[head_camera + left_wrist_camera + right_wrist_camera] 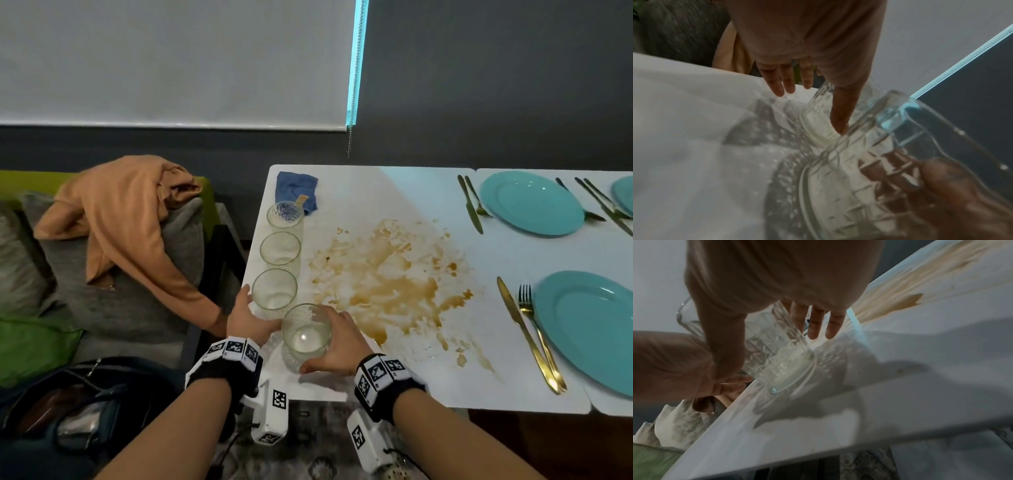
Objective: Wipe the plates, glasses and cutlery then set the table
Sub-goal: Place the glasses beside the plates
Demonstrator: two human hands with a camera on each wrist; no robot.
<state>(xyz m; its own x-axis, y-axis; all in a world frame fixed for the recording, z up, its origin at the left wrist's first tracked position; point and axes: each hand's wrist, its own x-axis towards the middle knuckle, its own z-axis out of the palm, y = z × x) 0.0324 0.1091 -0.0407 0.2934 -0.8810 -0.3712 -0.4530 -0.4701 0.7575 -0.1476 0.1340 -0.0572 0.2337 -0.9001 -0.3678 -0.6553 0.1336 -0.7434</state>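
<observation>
Four glasses line the table point(342, 390) edge; right hand point(337, 346) wraps the nearest glass point(306, 334), left hand point(247, 320) flat beside it. Cut glass looks heavy, slippery, breakable, so grip mid-wall.

Dim indoor light — soft shadows on table point(394, 192); wrist views blurred, edge-warped.

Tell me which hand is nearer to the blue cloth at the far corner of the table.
Left, narrowly. The left hand rests against the third glass in the row leading toward the blue cloth. The right hand grips the nearest glass, closer to the table's near edge.
</observation>
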